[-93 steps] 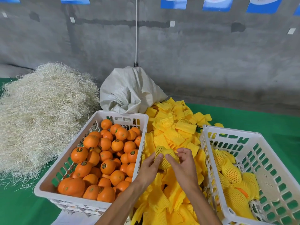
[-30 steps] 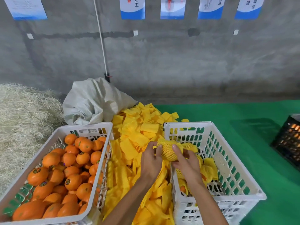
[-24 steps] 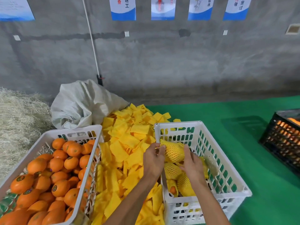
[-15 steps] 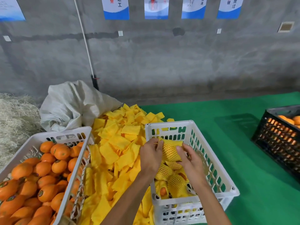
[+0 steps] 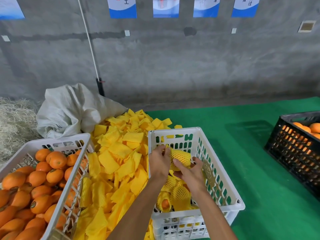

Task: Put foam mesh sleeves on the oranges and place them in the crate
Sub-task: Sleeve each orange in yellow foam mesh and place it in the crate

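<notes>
Sleeved orange [image 5: 181, 157] sits clasped between both hands over the white crate [image 5: 223, 172]: right hand [image 5: 189, 173] cups it beneath, left hand [image 5: 159, 161] pinches its mesh end. Below the grip lie wrapped oranges [image 5: 180, 196]; leftward, loose foam sleeves [image 5: 117, 153].

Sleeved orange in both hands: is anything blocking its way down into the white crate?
Nothing visible does. Both hands hold the sleeved orange over the open white crate, inside its rim. Below lie only other sleeved oranges, which it can rest on.
</notes>
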{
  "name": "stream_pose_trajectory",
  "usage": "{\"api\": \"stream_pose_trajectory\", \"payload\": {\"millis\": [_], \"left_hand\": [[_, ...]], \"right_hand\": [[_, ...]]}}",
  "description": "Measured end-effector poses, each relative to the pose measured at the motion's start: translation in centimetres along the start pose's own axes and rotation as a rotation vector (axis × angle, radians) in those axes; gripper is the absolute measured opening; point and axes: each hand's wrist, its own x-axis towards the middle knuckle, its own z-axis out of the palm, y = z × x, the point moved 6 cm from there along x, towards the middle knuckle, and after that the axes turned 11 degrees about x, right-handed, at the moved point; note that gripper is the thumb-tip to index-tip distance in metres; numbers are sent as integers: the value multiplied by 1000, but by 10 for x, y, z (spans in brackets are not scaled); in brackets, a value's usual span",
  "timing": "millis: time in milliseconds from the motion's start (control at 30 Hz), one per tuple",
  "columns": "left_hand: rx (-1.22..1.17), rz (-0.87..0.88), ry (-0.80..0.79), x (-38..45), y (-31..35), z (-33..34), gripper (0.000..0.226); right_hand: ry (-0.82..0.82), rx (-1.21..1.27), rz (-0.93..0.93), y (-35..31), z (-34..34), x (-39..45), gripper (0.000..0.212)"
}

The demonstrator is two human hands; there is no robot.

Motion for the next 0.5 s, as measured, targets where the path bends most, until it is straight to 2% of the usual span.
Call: {"api": "stream_pose_trajectory", "payload": {"millis": [133, 200, 300, 367, 433, 500], "left_hand": [[-156, -197, -132, 4, -16, 18, 31], [-221, -284, -199, 5, -24, 24, 30], [-309, -373, -321, 3, -35, 32, 41], [-255, -296, -332, 4, -37, 23, 40], [-203, -157, -286, 4, -39, 6, 26], [-254, -82, -246, 3, -45, -18, 14]], "right_hand": [[40, 33, 55, 9, -7, 12, 97], [65, -28, 75, 17, -11, 16, 101], [104, -152, 54, 23, -14, 15, 97], [107, -162, 11, 22, -11, 11, 91], [96, -148, -33, 19, -4, 5, 84], [83, -158, -85, 13, 5, -2, 77]]}}
